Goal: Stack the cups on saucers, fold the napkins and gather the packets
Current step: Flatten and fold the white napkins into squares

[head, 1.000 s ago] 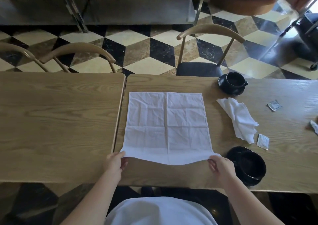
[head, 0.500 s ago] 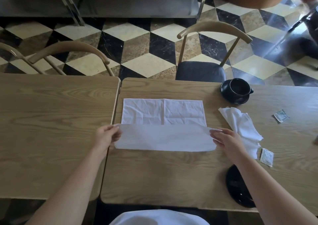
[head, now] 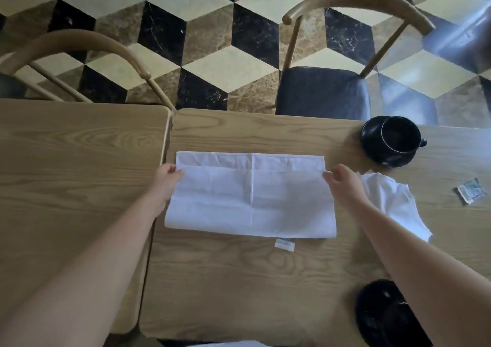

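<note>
We have carried the white napkin (head: 249, 200)'s near edge almost up to its far edge since a second ago. Our left hand (head: 165, 181) and right hand (head: 342, 184) pinch its corners, fingers clamped, on the wooden surface (head: 239, 280) left of the black cup (head: 393, 139).

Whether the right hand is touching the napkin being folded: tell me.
Touching. The head view shows the right hand pinching the folded-over edge of the napkin at its right corner; the left hand pinches the opposite corner.
</note>
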